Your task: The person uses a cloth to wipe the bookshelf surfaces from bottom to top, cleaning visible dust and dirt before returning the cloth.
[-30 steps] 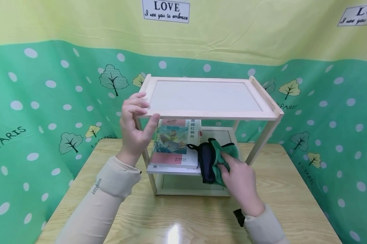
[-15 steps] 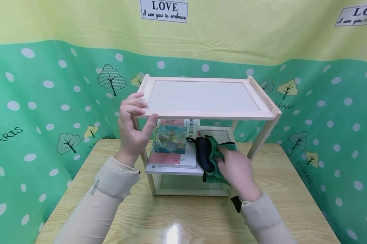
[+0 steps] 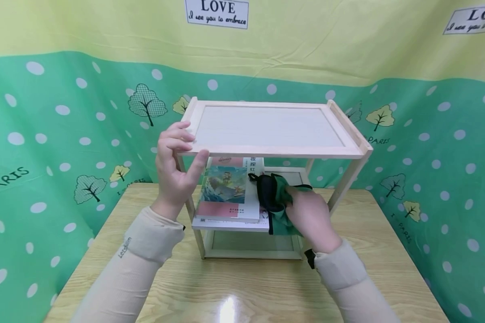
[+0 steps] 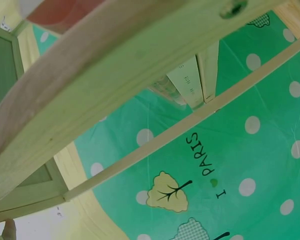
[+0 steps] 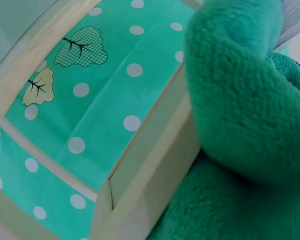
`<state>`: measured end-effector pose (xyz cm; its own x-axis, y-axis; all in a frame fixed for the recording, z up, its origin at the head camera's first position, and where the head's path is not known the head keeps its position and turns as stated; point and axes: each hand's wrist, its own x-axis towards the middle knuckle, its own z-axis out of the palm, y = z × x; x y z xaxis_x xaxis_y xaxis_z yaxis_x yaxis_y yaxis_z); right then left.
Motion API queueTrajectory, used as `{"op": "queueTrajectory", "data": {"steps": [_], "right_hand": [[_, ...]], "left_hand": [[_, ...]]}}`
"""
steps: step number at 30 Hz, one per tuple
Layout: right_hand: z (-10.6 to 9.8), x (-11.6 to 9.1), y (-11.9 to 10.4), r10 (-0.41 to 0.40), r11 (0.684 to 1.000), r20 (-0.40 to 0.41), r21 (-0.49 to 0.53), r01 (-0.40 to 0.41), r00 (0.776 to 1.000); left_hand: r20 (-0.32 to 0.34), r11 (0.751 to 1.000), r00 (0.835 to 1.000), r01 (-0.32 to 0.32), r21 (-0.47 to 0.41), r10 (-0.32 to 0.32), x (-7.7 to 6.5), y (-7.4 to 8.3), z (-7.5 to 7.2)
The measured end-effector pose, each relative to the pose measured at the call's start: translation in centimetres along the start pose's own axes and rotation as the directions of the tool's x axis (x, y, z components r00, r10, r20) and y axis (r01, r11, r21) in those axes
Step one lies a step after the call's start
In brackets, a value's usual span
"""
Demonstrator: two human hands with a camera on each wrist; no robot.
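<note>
A small pale wooden shelf rack (image 3: 270, 150) stands on the table, seen in the head view. My left hand (image 3: 177, 168) grips its top board at the front left corner, fingers over the side and thumb against the front edge. In my right hand (image 3: 312, 220) is a bunched green plush cloth (image 3: 282, 224) with black edging, pinched at the right side of the middle shelf. A dark folded part with a loop lies at the cloth's left. The right fingertips are partly hidden in the cloth, which fills much of the right wrist view (image 5: 250, 105).
Stacked books (image 3: 226, 193) lie on the left of the middle shelf, beside the cloth. The top board overhangs them. A lower shelf (image 3: 254, 244) sits near the tabletop (image 3: 186, 291). A green and yellow patterned curtain (image 3: 65, 134) surrounds the table.
My right hand has moved the cloth slightly deeper over the middle shelf, away from the front edge. The cloth's dark part has risen and bunched up. My left hand stays on the rack's corner.
</note>
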<state>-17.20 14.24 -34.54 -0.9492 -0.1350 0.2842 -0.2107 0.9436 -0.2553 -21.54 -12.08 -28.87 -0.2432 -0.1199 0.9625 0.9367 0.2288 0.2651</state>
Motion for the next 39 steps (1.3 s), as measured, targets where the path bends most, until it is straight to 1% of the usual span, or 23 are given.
{"op": "queueTrajectory", "data": {"steps": [6, 11, 14, 18, 20, 25, 30, 39], "right_hand": [[-0.1, 0.8, -0.4, 0.028, 1.0, 0.05, -0.008, -0.028, 0.998], [0.0, 1.6, -0.6, 0.055, 0.998, 0.087, -0.039, -0.051, 0.995], [0.2, 1.8, -0.8, 0.042, 0.996, 0.084, -0.087, -0.035, 0.996], [0.6, 1.8, -1.3, 0.006, 0.987, 0.07, -0.162, 0.005, 0.998], [0.7, 1.9, -1.4, -0.006, 0.983, 0.061, -0.183, 0.017, 0.998], [0.9, 2.4, -1.5, -0.02, 0.981, 0.046, -0.191, 0.028, 0.999], [1.2, 3.2, -1.5, -0.03, 0.98, 0.047, -0.194, 0.038, 0.998], [1.8, 4.4, -1.4, -0.034, 0.971, 0.025, -0.235, 0.039, 0.999]], "left_hand": [[-0.008, 1.0, 1.0, 0.0, -0.01, 0.0, 0.0, 0.0, 0.1], [-0.008, 1.0, 1.0, 0.003, -0.004, -0.003, 0.0, 0.0, 0.0], [-0.01, 1.0, 1.0, 0.004, -0.001, -0.004, 0.0, 0.0, 0.0], [-0.009, 1.0, 1.0, 0.003, 0.002, -0.003, -0.1, 0.0, 0.0], [-0.007, 1.0, 1.0, 0.002, 0.003, -0.002, -0.1, 0.0, 0.0], [-0.008, 1.0, 1.0, 0.001, -0.002, -0.001, 0.0, 0.0, 0.0], [-0.013, 1.0, 1.0, 0.0, -0.005, 0.0, 0.0, 0.0, 0.0], [-0.016, 1.0, 1.0, -0.005, -0.009, 0.005, 0.0, 0.0, 0.1]]}}
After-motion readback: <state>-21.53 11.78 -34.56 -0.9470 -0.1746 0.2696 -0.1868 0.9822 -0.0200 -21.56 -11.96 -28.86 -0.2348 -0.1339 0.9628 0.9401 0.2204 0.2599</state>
